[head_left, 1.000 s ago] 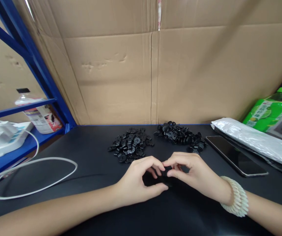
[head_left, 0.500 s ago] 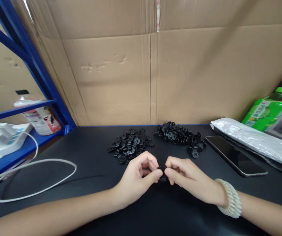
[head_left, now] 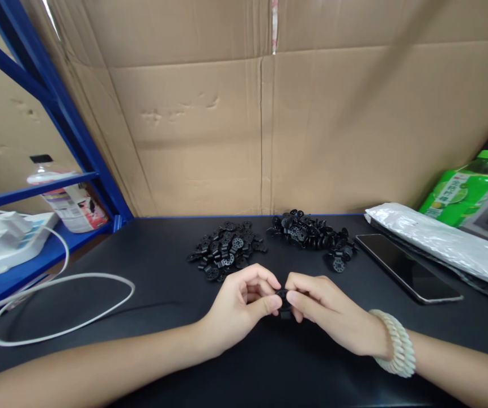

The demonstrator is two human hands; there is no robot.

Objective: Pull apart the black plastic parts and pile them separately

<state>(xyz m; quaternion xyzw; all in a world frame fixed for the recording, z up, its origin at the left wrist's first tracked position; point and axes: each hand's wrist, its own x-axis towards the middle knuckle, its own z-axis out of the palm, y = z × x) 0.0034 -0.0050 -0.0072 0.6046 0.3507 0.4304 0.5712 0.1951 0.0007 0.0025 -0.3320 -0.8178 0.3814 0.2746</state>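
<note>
Between both hands, low over the black table (head_left: 158,362), is a small black plastic part (head_left: 285,306) with a round, disc-like face and a short tab below. My left hand (head_left: 244,306) pinches its left edge with thumb and forefinger. On its right edge, my right hand (head_left: 329,311) grips with thumb and fingers; a pale beaded bracelet (head_left: 397,343) circles that wrist. The fingers cover much of the part. Behind my left hand lies a pile of black disc-and-tab pieces (head_left: 226,246). Farther right is a second pile of black round pieces (head_left: 312,231).
A phone (head_left: 407,266) and a silvery-white packet (head_left: 439,235) lie at the right, near a green-labelled bottle (head_left: 460,190). At the left, a white cable (head_left: 77,276) loops over the table. A blue rack (head_left: 77,136) holds a bottle (head_left: 69,198) and a power strip (head_left: 18,249). Cardboard (head_left: 192,130) stands behind.
The small part has tipped between my fingers, so its disc face and lower tab show more. Both hands keep their pinch in nearly the same place.
</note>
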